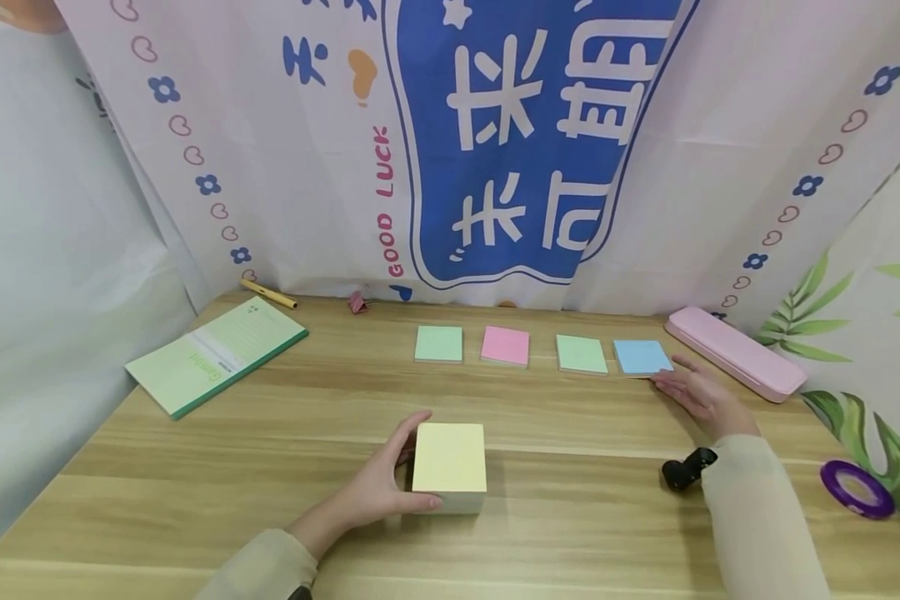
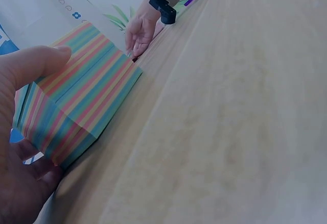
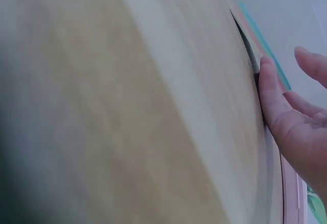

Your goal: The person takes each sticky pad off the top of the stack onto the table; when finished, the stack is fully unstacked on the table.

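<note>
My left hand [image 1: 378, 486] grips a thick block of sticky notes [image 1: 450, 458] on the near middle of the table, thumb on its near side and fingers round the far left. The block is pale yellow on top; its sides show coloured stripes in the left wrist view. At the back right, my right hand [image 1: 701, 396] touches the near right corner of a thin blue sticky note pad [image 1: 642, 357]. In the right wrist view a fingertip [image 3: 266, 67] lies against that pad's edge, and the other fingers are spread apart.
Left of the blue pad lie a green pad [image 1: 581, 353], a pink pad [image 1: 506, 346] and another green pad [image 1: 438, 343]. A pink case [image 1: 735, 353] and purple tape roll [image 1: 857, 489] are at right. A notebook [image 1: 217, 357], yellow pen [image 1: 268, 293] and pink clip [image 1: 357, 302] are at left.
</note>
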{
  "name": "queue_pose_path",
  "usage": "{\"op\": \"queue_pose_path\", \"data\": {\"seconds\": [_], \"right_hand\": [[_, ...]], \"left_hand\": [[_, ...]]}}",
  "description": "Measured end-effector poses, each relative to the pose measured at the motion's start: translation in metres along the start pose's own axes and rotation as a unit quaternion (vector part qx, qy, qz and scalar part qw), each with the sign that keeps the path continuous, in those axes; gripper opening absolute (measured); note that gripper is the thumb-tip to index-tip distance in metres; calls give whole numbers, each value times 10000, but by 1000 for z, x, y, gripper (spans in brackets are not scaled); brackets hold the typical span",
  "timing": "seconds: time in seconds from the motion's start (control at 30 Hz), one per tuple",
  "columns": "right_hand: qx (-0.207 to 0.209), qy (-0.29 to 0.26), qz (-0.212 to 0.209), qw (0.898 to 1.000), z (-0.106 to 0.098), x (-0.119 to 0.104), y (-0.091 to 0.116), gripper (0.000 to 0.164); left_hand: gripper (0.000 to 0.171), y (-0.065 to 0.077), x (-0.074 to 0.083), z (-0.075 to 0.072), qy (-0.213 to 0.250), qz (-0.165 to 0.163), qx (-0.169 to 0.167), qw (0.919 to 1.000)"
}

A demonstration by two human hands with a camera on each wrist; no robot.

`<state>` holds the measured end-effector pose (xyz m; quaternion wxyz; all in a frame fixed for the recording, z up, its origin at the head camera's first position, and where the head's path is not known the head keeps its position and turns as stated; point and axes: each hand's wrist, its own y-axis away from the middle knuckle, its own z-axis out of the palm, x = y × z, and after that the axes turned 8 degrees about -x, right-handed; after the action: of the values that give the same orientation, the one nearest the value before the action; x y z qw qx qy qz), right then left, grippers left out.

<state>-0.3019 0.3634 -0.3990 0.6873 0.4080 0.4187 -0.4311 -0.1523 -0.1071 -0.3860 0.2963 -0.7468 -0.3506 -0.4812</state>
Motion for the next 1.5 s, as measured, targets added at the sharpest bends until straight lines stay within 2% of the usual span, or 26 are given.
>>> {"op": "queue_pose_path", "data": {"seconds": [0.13,0.4,0.57,0.63,0.83,0.93,1.07,1.27,1.5], "right_hand": [[110,-154,-107,9998,1,-1,4,75],[42,432,-420,9982,14,1,19,77],[-5,767,-706,9946,37,-1,28,75],[-57,1018,-868,9910,50,-1,32,73],[-846,1412,-1442,9758,98,1,41,64],[-1294,1680,-1582,9644,126,5,44,61],[-1901,1953,-1681,9473,162,13,48,65],[-2659,1962,-1606,9301,204,31,49,69],[-2926,2312,-1276,9190,234,54,49,73]], "left_hand": [[92,-1,-1,-1,51,-22,-16,10000],[92,-1,-3,-1,19,54,89,9999],[93,-1,-5,-1,57,58,92,9999],[93,0,-1,-1,76,6,87,9999],[93,0,1,-1,-100,-89,120,9998],[94,0,1,0,-197,-71,133,9997],[94,0,1,-1,-290,38,154,9995],[95,0,-8,-2,-475,220,221,9984],[100,-3,-33,-2,-1213,127,302,9921]]}}
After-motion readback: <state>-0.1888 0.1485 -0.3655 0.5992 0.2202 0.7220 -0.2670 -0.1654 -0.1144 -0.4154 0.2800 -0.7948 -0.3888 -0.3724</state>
